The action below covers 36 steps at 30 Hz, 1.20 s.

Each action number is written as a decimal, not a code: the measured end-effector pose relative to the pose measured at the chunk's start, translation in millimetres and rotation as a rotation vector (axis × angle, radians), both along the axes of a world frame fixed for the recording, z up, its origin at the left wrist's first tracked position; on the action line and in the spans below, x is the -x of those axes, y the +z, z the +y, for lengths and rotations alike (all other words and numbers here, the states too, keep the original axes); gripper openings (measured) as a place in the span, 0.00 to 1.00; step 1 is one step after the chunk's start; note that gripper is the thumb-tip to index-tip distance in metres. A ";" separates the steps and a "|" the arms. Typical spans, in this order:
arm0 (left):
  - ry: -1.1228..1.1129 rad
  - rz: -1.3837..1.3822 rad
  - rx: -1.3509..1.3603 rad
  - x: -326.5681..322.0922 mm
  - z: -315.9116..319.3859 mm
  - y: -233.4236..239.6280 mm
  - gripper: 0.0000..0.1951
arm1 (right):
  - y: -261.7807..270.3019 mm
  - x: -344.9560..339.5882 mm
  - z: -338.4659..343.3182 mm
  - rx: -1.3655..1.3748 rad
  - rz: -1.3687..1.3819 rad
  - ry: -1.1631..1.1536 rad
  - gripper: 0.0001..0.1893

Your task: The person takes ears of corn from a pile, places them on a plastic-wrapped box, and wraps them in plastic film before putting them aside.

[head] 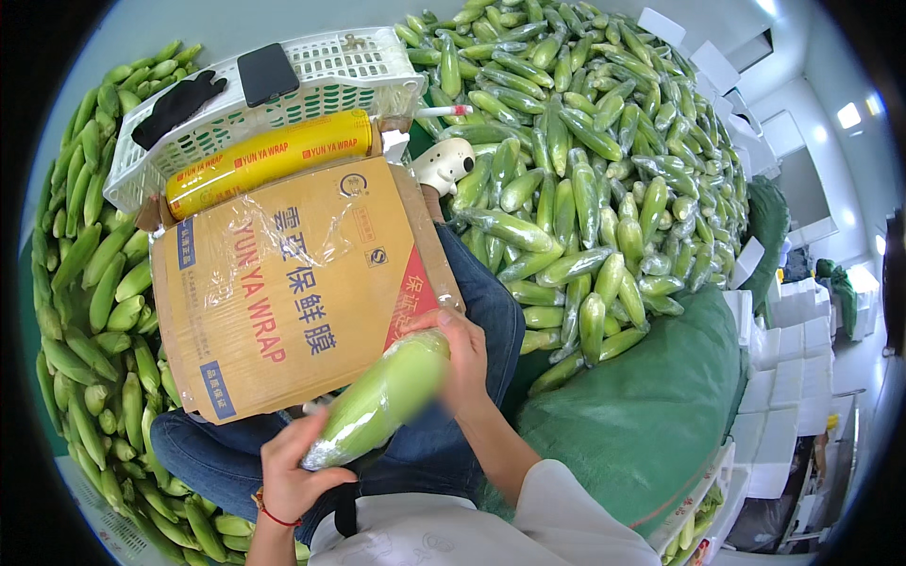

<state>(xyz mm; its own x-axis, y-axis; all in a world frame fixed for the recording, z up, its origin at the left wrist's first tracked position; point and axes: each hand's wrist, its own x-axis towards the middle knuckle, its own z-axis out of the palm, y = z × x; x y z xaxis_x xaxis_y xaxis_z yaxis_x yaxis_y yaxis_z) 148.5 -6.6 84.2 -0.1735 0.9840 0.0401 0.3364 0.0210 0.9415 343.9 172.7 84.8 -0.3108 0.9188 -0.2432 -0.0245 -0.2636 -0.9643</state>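
Note:
An ear of corn in its green husk, covered in clear plastic film, is held slantwise between my two hands over my lap. At its lower end, my left hand grips the bunched film, fingers behind and thumb in front. Around the upper end curls my right hand, close to the corner of a flattened cardboard box. The box lies across my legs and bears printed writing. Along its far edge rests a yellow roll of Yun Ya cling film.
A white plastic crate behind the roll carries a phone and a black glove. Unwrapped corn is heaped at left, film-wrapped corn at right. A green sack bulges at right, near white foam boxes.

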 end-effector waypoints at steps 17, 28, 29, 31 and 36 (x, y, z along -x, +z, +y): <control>-0.079 0.658 -0.154 23.0 51.0 -59.1 0.30 | 7.6 -81.2 123.7 -0.229 0.785 -0.438 0.31; 0.432 0.816 -0.200 181.8 123.3 -103.9 0.15 | -95.4 114.8 119.7 -0.994 -0.799 0.339 0.12; 0.418 0.787 -0.227 186.8 135.2 -100.2 0.10 | -95.1 124.5 127.7 -0.957 -0.786 0.348 0.10; 0.394 0.881 -0.369 199.0 142.7 -99.8 0.05 | -111.6 127.1 143.1 -0.945 -0.609 0.342 0.06; 0.272 0.775 -0.224 193.8 99.5 -94.8 0.07 | -111.4 59.1 126.2 -0.546 -0.371 0.208 0.06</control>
<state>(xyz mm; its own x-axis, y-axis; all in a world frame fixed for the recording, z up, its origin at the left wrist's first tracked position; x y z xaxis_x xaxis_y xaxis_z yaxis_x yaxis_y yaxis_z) -45.3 92.9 -10.7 -0.2463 0.8665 0.4342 0.8978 0.0352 0.4390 284.8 298.9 -26.6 -0.4795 0.8702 0.1131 0.3310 0.2987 -0.8951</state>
